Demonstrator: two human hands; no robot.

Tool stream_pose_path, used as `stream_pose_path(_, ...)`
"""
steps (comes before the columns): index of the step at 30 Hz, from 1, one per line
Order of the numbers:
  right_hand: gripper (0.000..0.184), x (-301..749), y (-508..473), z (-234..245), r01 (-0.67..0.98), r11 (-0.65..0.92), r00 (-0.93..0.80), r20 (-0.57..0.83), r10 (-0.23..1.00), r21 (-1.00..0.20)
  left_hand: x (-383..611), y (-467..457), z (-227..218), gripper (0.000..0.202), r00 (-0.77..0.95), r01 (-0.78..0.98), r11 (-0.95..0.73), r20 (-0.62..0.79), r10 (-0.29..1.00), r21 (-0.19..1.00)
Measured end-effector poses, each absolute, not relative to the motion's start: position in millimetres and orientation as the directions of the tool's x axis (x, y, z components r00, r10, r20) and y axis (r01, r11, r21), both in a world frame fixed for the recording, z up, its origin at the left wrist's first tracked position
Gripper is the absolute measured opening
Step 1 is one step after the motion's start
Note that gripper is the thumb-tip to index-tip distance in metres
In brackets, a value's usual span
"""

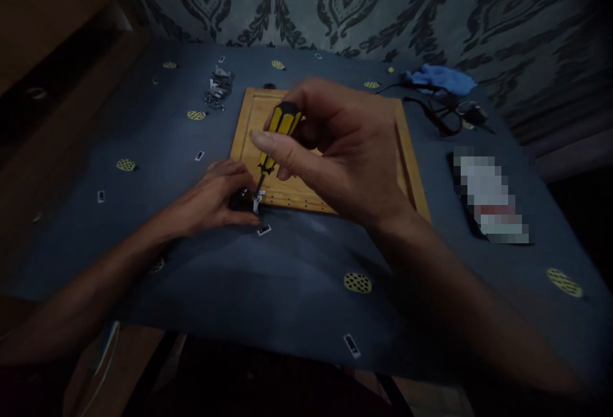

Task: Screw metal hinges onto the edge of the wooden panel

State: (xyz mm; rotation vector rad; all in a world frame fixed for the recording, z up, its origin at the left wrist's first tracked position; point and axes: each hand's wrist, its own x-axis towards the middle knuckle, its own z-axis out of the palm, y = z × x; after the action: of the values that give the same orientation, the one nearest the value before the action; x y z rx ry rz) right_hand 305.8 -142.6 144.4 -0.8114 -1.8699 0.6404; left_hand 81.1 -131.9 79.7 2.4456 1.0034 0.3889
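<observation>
My right hand (335,149) is closed round a yellow and black screwdriver (280,129), held nearly upright with its tip down on a small metal hinge (257,200). That hinge sits at the near left corner of a wooden cabinet door panel (249,123) lying flat on the table. My left hand (218,197) rests on the cloth with its fingers pinched on the hinge, holding it against the panel's corner. A dark part beside the hinge is half hidden under my left fingers.
The table wears a dark blue cloth (268,289) with yellow dots. A heap of metal hinges (218,88) lies at the back left. A blue rag (443,78) and black cable (440,113) lie back right. A blurred flat object (491,197) lies right.
</observation>
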Motion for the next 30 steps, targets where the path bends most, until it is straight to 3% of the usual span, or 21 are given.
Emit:
stream_pose_path(18, 0.034, 300.5, -136.9, 133.2, 0.273, 0.678, -0.368, 0.578, 0.729, -0.682, 80.7, -132.7, 76.6, 0.051, 0.676, 0.571, -0.618, 0.118, 0.728, 0.540)
stream_pose_path(30, 0.039, 303.2, -134.0, 135.3, 0.235, 0.693, -0.443, 0.559, 0.701, -0.682, 79.1, -132.9, 73.0, 0.047, 0.684, 0.546, -0.627, 0.137, 0.717, 0.556)
